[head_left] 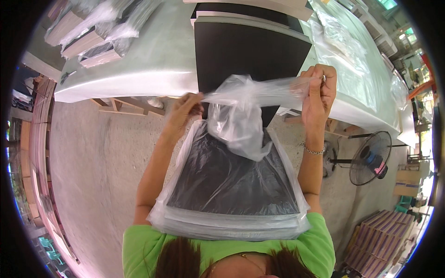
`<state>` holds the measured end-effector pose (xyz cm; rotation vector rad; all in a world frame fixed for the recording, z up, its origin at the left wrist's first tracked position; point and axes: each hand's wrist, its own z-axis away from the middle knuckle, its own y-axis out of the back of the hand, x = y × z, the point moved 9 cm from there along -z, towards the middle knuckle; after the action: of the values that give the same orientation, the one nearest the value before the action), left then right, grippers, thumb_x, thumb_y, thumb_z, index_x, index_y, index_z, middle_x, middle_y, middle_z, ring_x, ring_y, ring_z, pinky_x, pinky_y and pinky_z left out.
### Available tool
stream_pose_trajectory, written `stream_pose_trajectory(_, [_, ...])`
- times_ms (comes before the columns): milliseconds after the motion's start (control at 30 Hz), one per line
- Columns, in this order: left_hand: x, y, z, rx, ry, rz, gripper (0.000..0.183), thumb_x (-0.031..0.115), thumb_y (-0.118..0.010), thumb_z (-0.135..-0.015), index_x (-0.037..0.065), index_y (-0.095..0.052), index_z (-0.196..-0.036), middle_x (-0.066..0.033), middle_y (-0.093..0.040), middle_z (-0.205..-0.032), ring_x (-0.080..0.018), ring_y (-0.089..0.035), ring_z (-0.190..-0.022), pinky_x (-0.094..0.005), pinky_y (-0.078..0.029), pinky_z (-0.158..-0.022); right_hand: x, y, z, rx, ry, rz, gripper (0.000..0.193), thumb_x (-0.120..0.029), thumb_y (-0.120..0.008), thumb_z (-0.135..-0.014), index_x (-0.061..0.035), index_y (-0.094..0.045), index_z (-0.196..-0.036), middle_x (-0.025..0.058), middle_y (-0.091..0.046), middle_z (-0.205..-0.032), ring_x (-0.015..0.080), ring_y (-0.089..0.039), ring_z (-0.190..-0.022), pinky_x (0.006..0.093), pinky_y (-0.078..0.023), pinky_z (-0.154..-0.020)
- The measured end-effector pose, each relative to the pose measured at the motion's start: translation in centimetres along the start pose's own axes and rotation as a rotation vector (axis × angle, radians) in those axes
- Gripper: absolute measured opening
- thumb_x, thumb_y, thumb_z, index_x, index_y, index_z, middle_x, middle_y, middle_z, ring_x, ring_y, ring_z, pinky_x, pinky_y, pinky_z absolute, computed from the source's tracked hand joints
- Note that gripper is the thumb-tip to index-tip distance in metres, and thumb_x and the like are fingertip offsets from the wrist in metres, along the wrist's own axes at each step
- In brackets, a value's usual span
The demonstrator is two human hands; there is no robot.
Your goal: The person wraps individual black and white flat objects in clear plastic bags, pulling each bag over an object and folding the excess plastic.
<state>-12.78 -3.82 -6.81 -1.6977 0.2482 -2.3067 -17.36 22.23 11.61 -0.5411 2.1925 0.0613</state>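
A clear plastic bag [185, 185] wraps a stack of black flat panels [232, 180] close to my body. Its gathered mouth [241, 125] stands bunched up and crossed at the top of the stack. My left hand [185, 111] pinches one end of the plastic, left of the bunch; the fingers are a little blurred. With its fingers curled closed, my right hand [320, 92] grips the other end, stretched out to the right. Behind the crossed plastic, a large black panel [245, 51] leans at the table edge, its lower part partly hidden by the bag.
More panels with pale edges [252, 25] stand behind the black one. A pale-covered table [167, 55] spans the far side, with plastic-wrapped panels [99, 46] at left and loose plastic sheeting [343, 46] at right. Right of me are a fan [371, 157] and stacked cartons [380, 241].
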Motion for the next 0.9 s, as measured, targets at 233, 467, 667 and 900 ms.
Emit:
stream_pose_trajectory(233, [13.6, -11.1, 6.7, 0.154, -0.965, -0.962, 0.023, 0.014, -0.062, -0.08, 0.001, -0.056, -0.098, -0.0091, -0.056, -0.102, -0.0217, -0.051, -0.1, -0.0329, -0.033, -0.095, 2.3, -2.8, 0.5, 0.007, -0.162, 0.258, 0.009, -0.012, -0.053, -0.09, -0.0035, -0.05, -0.089, -0.0032, -0.044, -0.071, 0.0015, -0.038, -0.057, 0.0167, -0.03, -0.049])
stream_pose_trajectory(467, [9.3, -11.0, 2.3, -0.315, -0.39, -0.184, 0.02, 0.025, -0.047, -0.094, 0.005, -0.049, -0.088, -0.0054, -0.057, -0.09, -0.0181, -0.055, -0.092, -0.0304, -0.042, -0.084, 6.3, -4.1, 4.0, -0.349, -0.851, -0.097, 0.038, -0.042, -0.066, -0.08, -0.0079, -0.049, -0.085, -0.0105, -0.037, -0.059, -0.0031, -0.028, -0.046, 0.0148, -0.021, -0.039])
stream_pose_trajectory(667, [7.9, -12.4, 2.4, -0.438, -0.312, 0.04, 0.021, 0.027, -0.049, -0.093, 0.006, -0.049, -0.096, -0.0088, -0.055, -0.091, -0.0158, -0.054, -0.097, -0.027, -0.042, -0.083, 6.1, -1.5, 3.3, -0.104, -0.707, -0.061, 0.029, -0.034, -0.063, -0.085, -0.0067, -0.053, -0.083, -0.0094, -0.04, -0.055, -0.0016, -0.031, -0.044, 0.0167, -0.024, -0.037])
stream_pose_trajectory(900, [7.2, -14.1, 3.4, -0.533, -0.383, -0.459, 0.022, 0.028, -0.05, -0.093, 0.006, -0.055, -0.091, -0.0003, -0.053, -0.091, -0.0092, -0.049, -0.091, -0.0239, -0.039, -0.081, 6.7, -2.1, 4.0, -0.067, -0.773, -0.224, 0.029, -0.035, -0.061, -0.086, -0.0065, -0.052, -0.085, -0.0087, -0.041, -0.056, -0.0012, -0.033, -0.045, 0.0152, -0.027, -0.038])
